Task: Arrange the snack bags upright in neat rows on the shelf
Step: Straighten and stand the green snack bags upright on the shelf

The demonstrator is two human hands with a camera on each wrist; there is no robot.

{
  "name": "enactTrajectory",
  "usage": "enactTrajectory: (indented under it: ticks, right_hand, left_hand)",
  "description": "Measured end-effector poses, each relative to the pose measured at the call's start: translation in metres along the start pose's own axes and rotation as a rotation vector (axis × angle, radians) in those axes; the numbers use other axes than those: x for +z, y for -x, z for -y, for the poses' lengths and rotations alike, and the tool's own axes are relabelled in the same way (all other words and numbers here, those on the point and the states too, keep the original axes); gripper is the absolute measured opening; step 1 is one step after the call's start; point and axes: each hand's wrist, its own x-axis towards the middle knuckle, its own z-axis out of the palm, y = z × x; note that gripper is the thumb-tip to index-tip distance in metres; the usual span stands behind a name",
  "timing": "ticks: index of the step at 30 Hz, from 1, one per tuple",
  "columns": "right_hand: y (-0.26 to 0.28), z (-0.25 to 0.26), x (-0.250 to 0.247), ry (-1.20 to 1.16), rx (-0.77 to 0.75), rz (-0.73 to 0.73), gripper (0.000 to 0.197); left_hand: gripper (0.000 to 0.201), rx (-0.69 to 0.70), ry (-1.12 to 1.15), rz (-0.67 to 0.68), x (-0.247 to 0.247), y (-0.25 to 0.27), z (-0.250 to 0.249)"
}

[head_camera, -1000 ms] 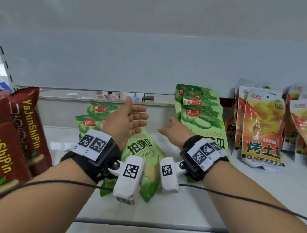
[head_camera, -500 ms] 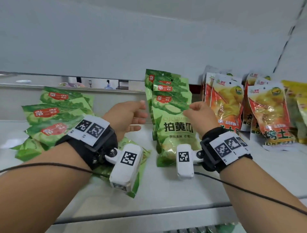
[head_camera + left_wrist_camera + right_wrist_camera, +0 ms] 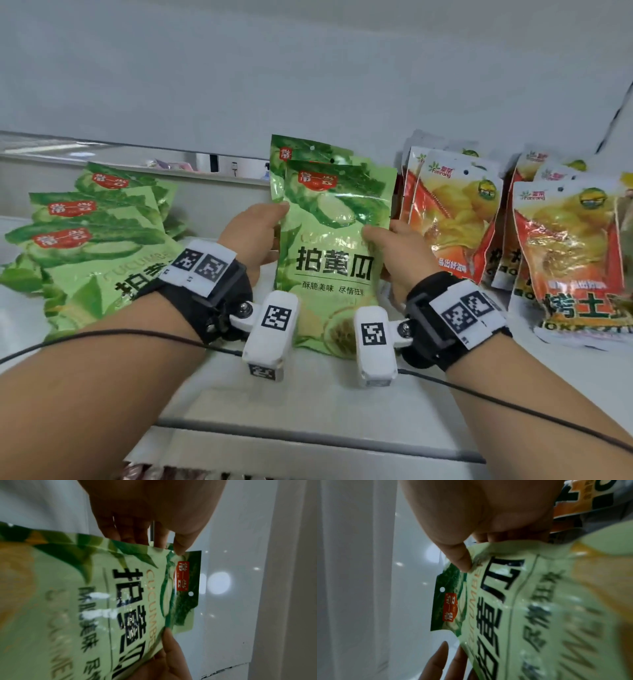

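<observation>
A green cucumber snack bag (image 3: 334, 246) stands upright at the middle of the white shelf (image 3: 308, 394), in front of another upright green bag (image 3: 294, 150). My left hand (image 3: 255, 236) pinches its left edge, thumb on the front and fingers behind, as the left wrist view shows on the bag (image 3: 120, 608). My right hand (image 3: 394, 253) grips its right edge the same way, with the thumb on the bag (image 3: 513, 608) in the right wrist view. A heap of green bags (image 3: 92, 246) lies leaning at the left.
Orange and yellow snack bags (image 3: 455, 212) stand in rows to the right, with more (image 3: 575, 260) at the far right. The shelf's grey back wall (image 3: 308, 85) rises behind the bags. Its front edge (image 3: 308, 442) runs below my wrists.
The view has swung right. Both hands have closed in from open air onto the sides of the front green bag in the middle stack.
</observation>
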Motion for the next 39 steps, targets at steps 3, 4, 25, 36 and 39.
enactTrajectory:
  ticks: [3,4,25,36,39]
  right_hand:
    - [0.000,0.015,-0.008,-0.159,-0.078,0.029,0.008]
    - [-0.002,0.020,-0.010,-0.207,-0.103,0.031,0.010]
    - [-0.003,0.032,0.001,-0.454,-0.169,0.122,0.018]
    - [-0.013,0.022,0.013,-0.591,-0.078,0.039,0.003]
    - [-0.014,0.012,0.020,-0.561,-0.060,0.124,0.002]
  left_hand:
    - [0.025,0.056,0.069,-0.021,0.005,0.004,-0.017]
    - [0.024,0.089,0.067,-0.027,0.006,0.004,-0.022]
    - [0.036,0.258,0.271,0.012,0.011,-0.013,-0.030]
    - [0.022,-0.023,0.124,0.273,-0.003,-0.012,0.007]
    - [0.007,-0.023,0.257,0.190,-0.006,-0.016,0.010]
